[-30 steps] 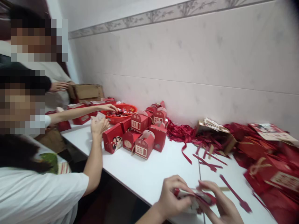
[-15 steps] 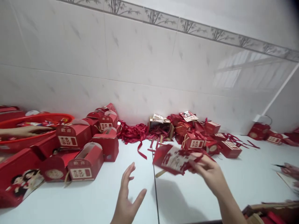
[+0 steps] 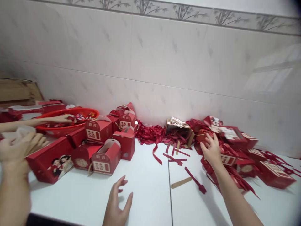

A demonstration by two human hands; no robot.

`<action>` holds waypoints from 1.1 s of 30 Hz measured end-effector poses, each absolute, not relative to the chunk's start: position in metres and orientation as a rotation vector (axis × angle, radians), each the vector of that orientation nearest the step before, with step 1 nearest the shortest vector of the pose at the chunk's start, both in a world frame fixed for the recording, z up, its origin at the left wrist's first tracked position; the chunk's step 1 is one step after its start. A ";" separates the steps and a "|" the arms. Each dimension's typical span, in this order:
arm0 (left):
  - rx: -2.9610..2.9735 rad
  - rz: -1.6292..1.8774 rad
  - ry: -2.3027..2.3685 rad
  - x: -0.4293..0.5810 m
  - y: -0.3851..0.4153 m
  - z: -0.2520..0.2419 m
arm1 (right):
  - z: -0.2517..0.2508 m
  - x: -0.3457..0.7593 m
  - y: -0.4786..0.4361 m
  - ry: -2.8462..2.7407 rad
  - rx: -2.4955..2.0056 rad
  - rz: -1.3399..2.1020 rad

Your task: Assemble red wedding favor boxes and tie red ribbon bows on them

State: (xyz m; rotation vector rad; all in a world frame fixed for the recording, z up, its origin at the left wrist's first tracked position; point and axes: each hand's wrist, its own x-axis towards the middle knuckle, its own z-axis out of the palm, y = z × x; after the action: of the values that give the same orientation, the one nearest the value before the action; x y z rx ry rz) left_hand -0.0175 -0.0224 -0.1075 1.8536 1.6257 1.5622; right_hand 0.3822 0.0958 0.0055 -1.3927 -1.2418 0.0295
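My left hand (image 3: 117, 202) is held over the white tabletop near its front, fingers apart, with nothing in it. At the right, my right hand (image 3: 211, 150) reaches to a pile of red gift boxes (image 3: 227, 159), its fingers spread and no object held; whether it touches a box I cannot tell. Red ribbons trail over the pile. Between my hands lie a dark red stick with a flower-shaped end (image 3: 195, 180) and a flat tan strip (image 3: 181, 182). Behind them, a small open box (image 3: 178, 125) lies on its side with more red sticks.
A heap of red ribbon (image 3: 150, 134) lies by the tiled wall. Standing gift boxes (image 3: 107, 160) fill the left side, beside a red basin (image 3: 70, 126) of wrapped sweets. Another person's hands are there, one in the basin, one with a translucent bag (image 3: 20, 133).
My right hand has let go of the red printed piece and moved to the right-hand boxes. The view has turned left; another person's second hand has appeared. My left hand stays open.
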 end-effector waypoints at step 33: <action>2.255 1.158 1.457 -0.004 -0.002 -0.046 | -0.052 0.208 0.009 -1.932 -0.911 0.723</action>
State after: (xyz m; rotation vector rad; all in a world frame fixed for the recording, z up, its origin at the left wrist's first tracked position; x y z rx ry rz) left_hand -0.0040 -0.0020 -0.0457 2.2551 1.4568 1.1580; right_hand 0.2078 0.0088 -0.0516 -0.9106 -1.9315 0.7232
